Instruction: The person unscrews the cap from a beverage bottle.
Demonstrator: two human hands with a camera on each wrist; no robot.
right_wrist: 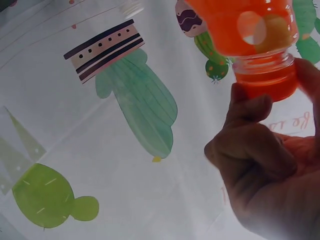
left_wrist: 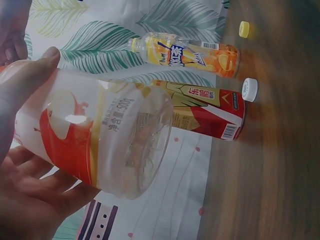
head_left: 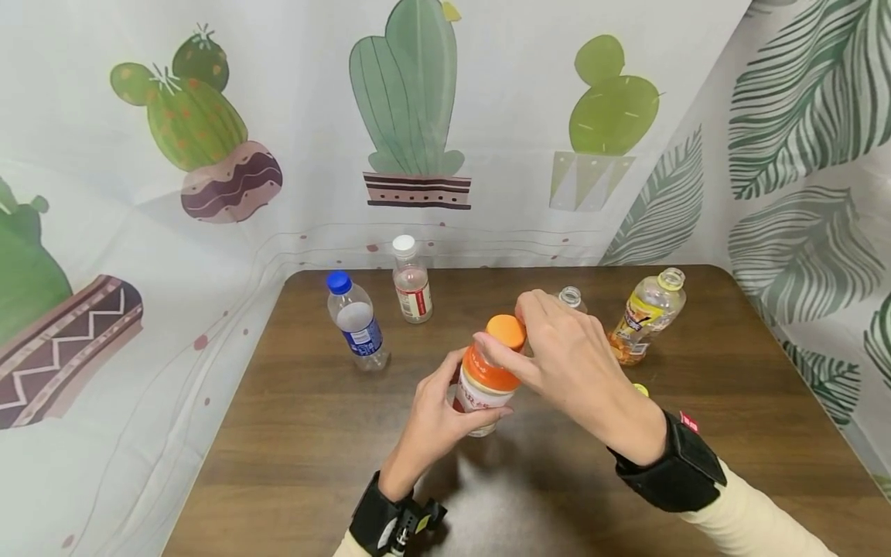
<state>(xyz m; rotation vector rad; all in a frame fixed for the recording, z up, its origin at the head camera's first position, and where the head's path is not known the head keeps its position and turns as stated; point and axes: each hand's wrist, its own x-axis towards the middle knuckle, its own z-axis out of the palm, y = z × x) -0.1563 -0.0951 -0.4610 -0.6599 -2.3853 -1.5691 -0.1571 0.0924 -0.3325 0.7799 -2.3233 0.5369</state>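
Observation:
A clear plastic bottle [head_left: 480, 396] with an orange shoulder and a red-and-white label is held above the wooden table [head_left: 278, 464]. My left hand [head_left: 433, 418] grips its body, thumb on one side and fingers around the other. In the left wrist view the bottle's clear base [left_wrist: 145, 155] points toward the table. On the bottle's neck is an orange cap [head_left: 506, 331]. My right hand [head_left: 574, 360] pinches this cap between thumb and curled fingers, as the right wrist view also shows.
A blue-capped bottle [head_left: 358, 333] and a white-capped bottle [head_left: 413, 292] stand at the back left. Toward the right stand an uncapped yellow-label bottle [head_left: 643, 316] and an uncapped red-and-yellow bottle [left_wrist: 210, 110]. A yellow cap [left_wrist: 244, 29] and a white cap [left_wrist: 249, 90] lie on the table.

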